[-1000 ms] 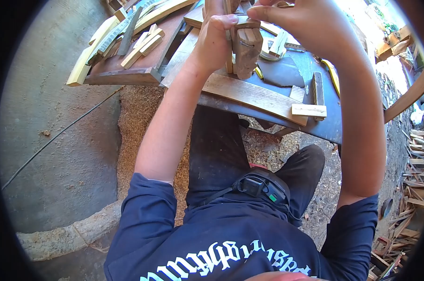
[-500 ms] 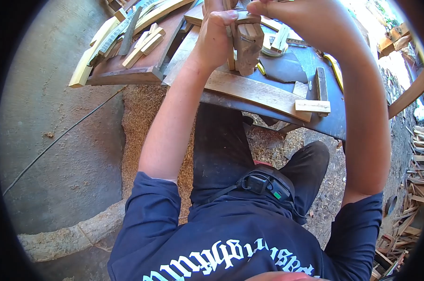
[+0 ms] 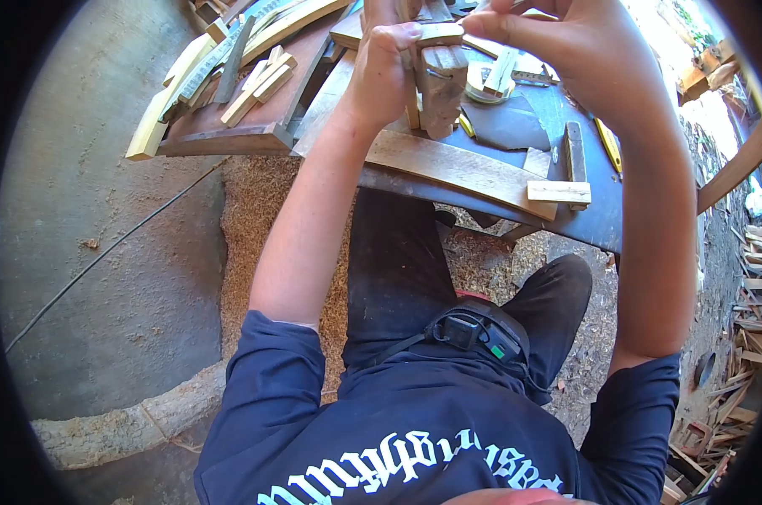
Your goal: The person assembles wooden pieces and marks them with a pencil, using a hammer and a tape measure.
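My left hand (image 3: 385, 71) is closed around a wooden piece at the top of the view, its thumb pressed on a small pale block (image 3: 440, 35). Just below that block a thicker brown wood block (image 3: 442, 88) with a rounded lower end juts toward me. My right hand (image 3: 566, 42) is beside it, thumb and fingers pinched together near the pale block's right end. Whatever lies in that pinch is cut off or too small to make out. Under both hands, a flat wooden board (image 3: 461, 168) lies along the dark bench's near edge.
A short wood strip (image 3: 558, 192) rests across a dark bar (image 3: 575, 156) on the bench (image 3: 596, 223). Nearby are a yellow-handled tool (image 3: 608, 143) and a dark flat sheet (image 3: 511, 126). Wood sticks (image 3: 259, 88) lie at left; scrap wood (image 3: 747, 353) is piled at right.
My right hand has shifted slightly right and down, and its thumb has moved off the top of the pale block. My left hand keeps its hold in nearly the same place.
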Tool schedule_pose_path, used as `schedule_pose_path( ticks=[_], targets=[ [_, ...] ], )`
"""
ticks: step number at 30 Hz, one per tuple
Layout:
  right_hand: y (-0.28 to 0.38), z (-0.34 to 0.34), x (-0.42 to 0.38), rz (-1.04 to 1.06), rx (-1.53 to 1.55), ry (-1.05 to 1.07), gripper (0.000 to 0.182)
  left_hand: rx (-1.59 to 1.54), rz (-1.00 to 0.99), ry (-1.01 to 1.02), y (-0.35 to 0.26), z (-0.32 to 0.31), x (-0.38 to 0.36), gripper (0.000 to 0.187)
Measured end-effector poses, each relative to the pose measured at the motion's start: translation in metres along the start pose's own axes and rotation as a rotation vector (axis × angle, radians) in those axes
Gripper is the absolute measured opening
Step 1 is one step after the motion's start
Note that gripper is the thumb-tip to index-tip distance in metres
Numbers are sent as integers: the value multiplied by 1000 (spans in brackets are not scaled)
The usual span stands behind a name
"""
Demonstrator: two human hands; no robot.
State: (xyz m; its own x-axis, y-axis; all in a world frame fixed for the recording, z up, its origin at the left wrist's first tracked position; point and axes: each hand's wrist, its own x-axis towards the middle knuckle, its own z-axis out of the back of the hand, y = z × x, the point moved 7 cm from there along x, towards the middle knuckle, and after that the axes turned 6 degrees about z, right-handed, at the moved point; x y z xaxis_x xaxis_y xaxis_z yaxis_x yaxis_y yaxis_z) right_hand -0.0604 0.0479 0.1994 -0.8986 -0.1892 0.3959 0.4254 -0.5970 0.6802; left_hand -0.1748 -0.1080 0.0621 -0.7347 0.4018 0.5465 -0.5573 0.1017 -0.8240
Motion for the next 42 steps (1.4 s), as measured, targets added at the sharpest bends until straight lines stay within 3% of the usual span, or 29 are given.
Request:
schedule_pose_path(
  ticks=[3, 6, 8, 9, 10, 11, 12, 17, 18, 21, 22, 26, 29, 33, 35, 42],
  targets=[
    [-14, 17, -11, -82, 102, -197, 22, -26, -71, 0, 31, 19, 2, 45],
    [-70, 49, -51, 63, 141, -306, 25, -278, 26, 101, -24, 3, 4, 61],
    [-92, 67, -83, 75, 94, -392, 37, -1, 84, -124, -52, 17, 4, 75],
    [-95, 75, -104, -68, -116, -474, 29, -1, 56, -281, -77, 15, -2, 78],
    [-108, 78, -123, -54, 3, -539, 28, 50, 33, -397, -102, 7, -14, 75],
    [-123, 79, -143, -36, 125, -603, 30, 473, -166, -337, -121, 16, -22, 70],
    [-132, 77, -161, -48, 173, -652, 27, 292, -205, -469, -145, 5, -36, 50],
    [-152, 43, -224, -141, 363, -819, 21, 600, -157, 80, -143, -93, -89, 56],
    [-164, 35, -234, -167, 379, -801, 19, 666, -97, 193, -133, -113, -94, 54],
    [-164, 34, -238, -153, 396, -810, 19, 705, 121, 252, -89, -135, -105, 55],
    [-165, 34, -237, -152, 397, -793, 25, 708, 134, 243, -84, -137, -105, 48],
    [-169, 33, -239, -193, 390, -760, 25, 700, 24, 222, -74, -144, -102, 25],
    [-170, 35, -241, -190, 386, -790, 25, 617, -29, 176, -103, -135, -92, 25],
    [-169, 34, -241, -177, 392, -792, 24, 587, -190, -22, -163, -95, -65, 28],
    [-169, 34, -240, -173, 391, -779, 22, 599, -179, -90, -177, -69, -53, 30],
    [-171, 33, -240, -178, 392, -770, 20, 532, -39, -200, -157, -1, -33, 31]
  ],
)
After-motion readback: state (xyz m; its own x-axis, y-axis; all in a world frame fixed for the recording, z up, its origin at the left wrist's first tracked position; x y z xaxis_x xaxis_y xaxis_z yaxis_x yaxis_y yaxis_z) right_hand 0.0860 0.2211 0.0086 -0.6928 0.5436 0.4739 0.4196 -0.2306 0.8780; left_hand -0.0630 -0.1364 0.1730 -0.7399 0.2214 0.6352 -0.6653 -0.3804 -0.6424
